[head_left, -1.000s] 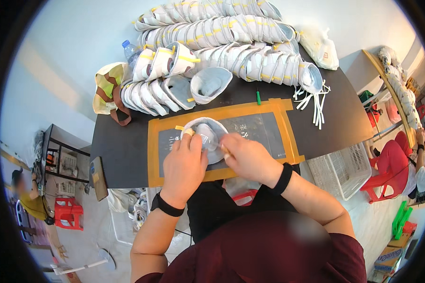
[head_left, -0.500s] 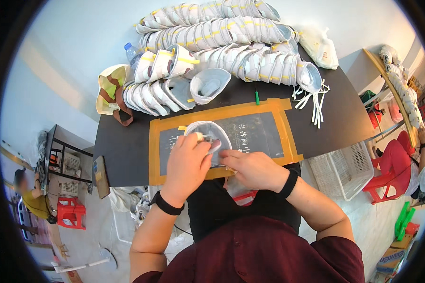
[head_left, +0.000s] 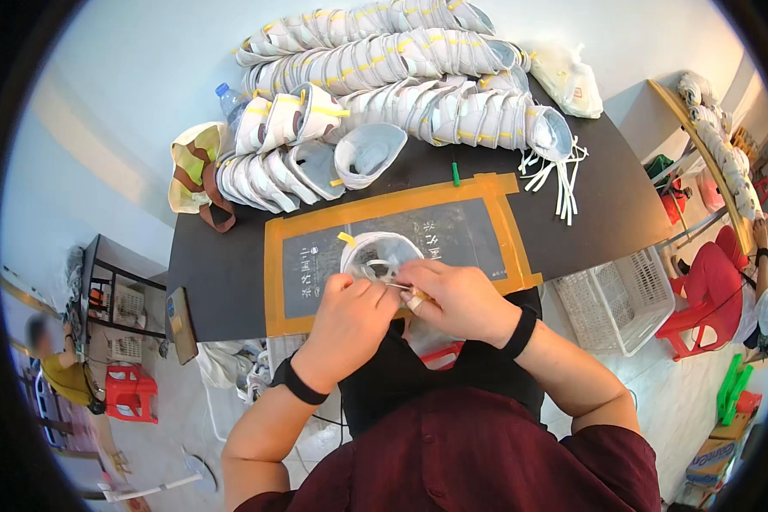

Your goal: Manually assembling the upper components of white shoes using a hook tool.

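Observation:
A pale grey-white shoe upper with a yellow tab stands in front of me on the taped mat, its opening facing up. At its near left edge, my left hand is closed, its fingers gripping the upper. My right hand is closed at the near right edge, thumb and fingers pinched on a white shoelace. Both hands' fingertips come close together over the near side of the upper, and they hide part of the lace. More pale strands show inside the opening.
Long nested rows of shoe uppers lie along the back; a single upper sits nearer. A green-handled tool lies beyond the mat. White laces hang at right. A plastic crate stands beside the table. Two people sit farther off.
My right hand has moved from the upper's right side to its near edge, and a white lace now shows in its fingers. My left hand has dropped from the opening toward me.

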A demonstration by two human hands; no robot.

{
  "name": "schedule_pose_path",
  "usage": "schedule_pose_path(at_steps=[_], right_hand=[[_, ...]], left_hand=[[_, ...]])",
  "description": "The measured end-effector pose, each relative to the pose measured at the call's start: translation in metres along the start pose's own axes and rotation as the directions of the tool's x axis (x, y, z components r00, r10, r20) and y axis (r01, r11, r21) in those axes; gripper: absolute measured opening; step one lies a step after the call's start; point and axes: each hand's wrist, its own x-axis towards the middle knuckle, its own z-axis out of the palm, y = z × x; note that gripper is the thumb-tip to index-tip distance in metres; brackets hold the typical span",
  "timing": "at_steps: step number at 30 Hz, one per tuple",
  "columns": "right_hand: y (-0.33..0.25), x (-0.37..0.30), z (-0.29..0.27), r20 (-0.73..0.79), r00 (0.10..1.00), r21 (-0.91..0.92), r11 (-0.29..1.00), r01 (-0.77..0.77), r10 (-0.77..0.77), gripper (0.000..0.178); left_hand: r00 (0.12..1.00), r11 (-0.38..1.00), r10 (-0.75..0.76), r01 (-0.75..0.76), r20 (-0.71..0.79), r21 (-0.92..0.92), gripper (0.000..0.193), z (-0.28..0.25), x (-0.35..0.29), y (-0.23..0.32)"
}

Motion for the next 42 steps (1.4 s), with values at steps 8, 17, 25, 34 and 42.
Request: schedule_pose_path(at_steps=[8,17,25,34,42], right_hand=[[-0.006,-0.017,0.007,0.075,0.996,-0.079,0.996,-0.035,0.041,0.019],[-0.014,-0.027,0.014,-0.072,0.997,-0.179,0.984,0.011,-0.024,0.027],[-0.012,-0.043,0.011,-0.186,0.857,0.688,0.687,-0.236,0.480,0.018],[-0.038,-0.041,0.003,-0.229,0.965,0.612,0.790,0.038,0.131,0.015],[-0.051,-0.038,-0.015,0.072,0.989,0.796,0.590,-0.134,0.127,0.024]], left_hand=[[0.968,0.973,-0.025,-0.034,-0.251,-0.229,0.045,-0.045,0.017,-0.034],[0.964,0.950,-0.207,0.239,0.164,-0.202,0.039,-0.022,0.048,-0.039],[0.932,0.896,-0.088,-0.080,-0.352,-0.436,0.035,-0.012,0.013,-0.026],[0.688,0.953,0.052,-0.250,-0.724,-0.169,0.034,-0.001,-0.043,-0.004],[0.647,0.903,-0.161,-0.209,-0.746,-0.376,0.024,0.007,-0.088,0.015]])
